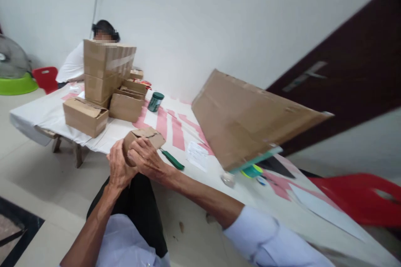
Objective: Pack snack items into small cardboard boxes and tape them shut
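A small brown cardboard box (147, 135) is held over my lap, just off the table's near edge. My left hand (117, 169) wraps round its lower left side with fingers closed on it. My right hand (147, 159) grips the box's front from the right, fingers curled over the cardboard. A green-handled tool (173, 160) lies on the table right beside the box.
A white and pink covered table (163, 123) carries stacked cardboard boxes (106, 73), a green jar (155, 102), a large flat cardboard sheet (247, 119), tape rolls (252, 171) and a paper slip (196, 155). Another person (75, 62) sits behind the stack. Red chairs (360, 198) flank the table.
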